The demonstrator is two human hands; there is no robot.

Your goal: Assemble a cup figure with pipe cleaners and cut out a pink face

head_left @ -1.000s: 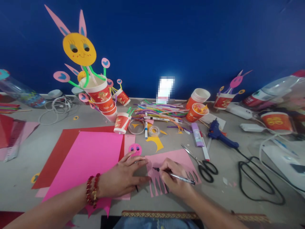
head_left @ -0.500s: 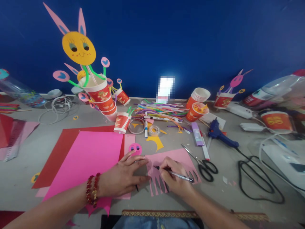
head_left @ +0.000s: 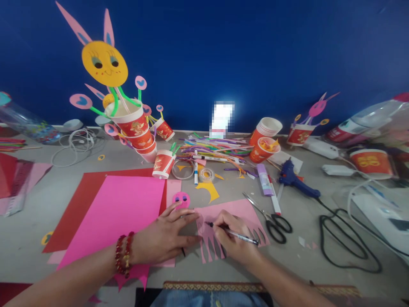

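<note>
My right hand (head_left: 233,245) grips a pen (head_left: 244,237) with a clear barrel, its dark tip against a light pink paper sheet (head_left: 231,209). Narrow curved strips are cut along the sheet's lower edge. Lying flat with fingers apart, my left hand (head_left: 164,236) rests its fingertips on the sheet's left edge. A small dark pointed thing shows below its palm, mostly hidden. Just beyond those fingers sits a bright pink paper circle (head_left: 181,199) with drawn eyes.
Black-handled scissors (head_left: 275,225) lie right of the sheet, with a blue glue gun (head_left: 298,182) and its looped cord behind. Bright pink paper (head_left: 121,213) spreads at left. Decorated paper cups (head_left: 132,128), pipe cleaners (head_left: 220,147) and a tape roll (head_left: 206,174) stand farther back.
My right hand and the pen have barely shifted over the pink sheet. My left hand stays in place.
</note>
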